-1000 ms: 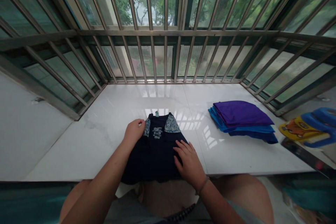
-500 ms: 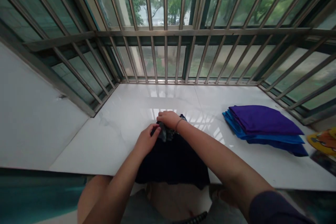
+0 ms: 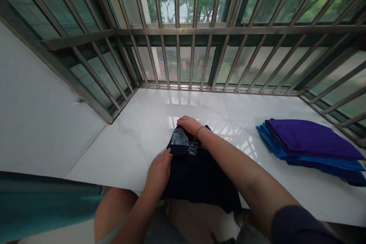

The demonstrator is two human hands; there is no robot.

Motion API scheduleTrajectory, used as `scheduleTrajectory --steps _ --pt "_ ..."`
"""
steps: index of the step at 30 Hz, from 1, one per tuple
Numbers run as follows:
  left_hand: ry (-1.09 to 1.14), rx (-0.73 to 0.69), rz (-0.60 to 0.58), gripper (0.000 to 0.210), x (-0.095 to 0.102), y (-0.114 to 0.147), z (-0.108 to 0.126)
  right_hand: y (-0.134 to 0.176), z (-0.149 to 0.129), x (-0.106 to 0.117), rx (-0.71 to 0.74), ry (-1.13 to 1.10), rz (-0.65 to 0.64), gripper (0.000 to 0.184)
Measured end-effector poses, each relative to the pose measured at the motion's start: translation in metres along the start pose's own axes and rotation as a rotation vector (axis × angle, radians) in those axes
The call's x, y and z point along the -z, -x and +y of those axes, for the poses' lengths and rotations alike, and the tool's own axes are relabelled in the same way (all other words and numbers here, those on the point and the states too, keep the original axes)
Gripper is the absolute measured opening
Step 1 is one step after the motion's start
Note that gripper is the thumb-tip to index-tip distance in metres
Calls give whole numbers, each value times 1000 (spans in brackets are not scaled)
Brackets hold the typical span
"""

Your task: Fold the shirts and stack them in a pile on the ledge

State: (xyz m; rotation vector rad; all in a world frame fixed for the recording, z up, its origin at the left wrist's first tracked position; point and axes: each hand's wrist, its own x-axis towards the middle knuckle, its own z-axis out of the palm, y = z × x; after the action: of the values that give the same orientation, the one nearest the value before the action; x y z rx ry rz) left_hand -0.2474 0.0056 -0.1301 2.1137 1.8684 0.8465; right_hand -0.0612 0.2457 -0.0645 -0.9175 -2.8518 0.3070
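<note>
A dark navy garment [image 3: 200,183] lies on the white sill in front of me, its lower edge hanging over the near side. A grey-white paisley patch [image 3: 179,137] shows at its upper left, with a smaller patterned strip beside it. My left hand [image 3: 159,169] is at the garment's left edge, fingertips closed on the cloth just below the patch. Up at the top edge, my right hand [image 3: 189,125] has its fingers curled over the fabric, a thin band round the wrist. The right forearm covers part of the garment's right side.
On the right of the glossy white sill [image 3: 137,133] sits a stack of folded cloths, a purple one [image 3: 309,137] above blue ones [image 3: 300,160]. Metal window bars [image 3: 194,61] close off the back and sides. A white wall [image 3: 42,114] stands at left.
The bunched upper part of the garment is now spread flatter, exposing the paisley patch. My left hand has moved down and away from the right hand. The whole view has shifted left.
</note>
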Motion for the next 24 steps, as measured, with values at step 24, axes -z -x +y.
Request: scheduleTrajectory --steps 24 --pt "21 289 -386 32 7 -216 14 117 61 47 -756 -225 -249 32"
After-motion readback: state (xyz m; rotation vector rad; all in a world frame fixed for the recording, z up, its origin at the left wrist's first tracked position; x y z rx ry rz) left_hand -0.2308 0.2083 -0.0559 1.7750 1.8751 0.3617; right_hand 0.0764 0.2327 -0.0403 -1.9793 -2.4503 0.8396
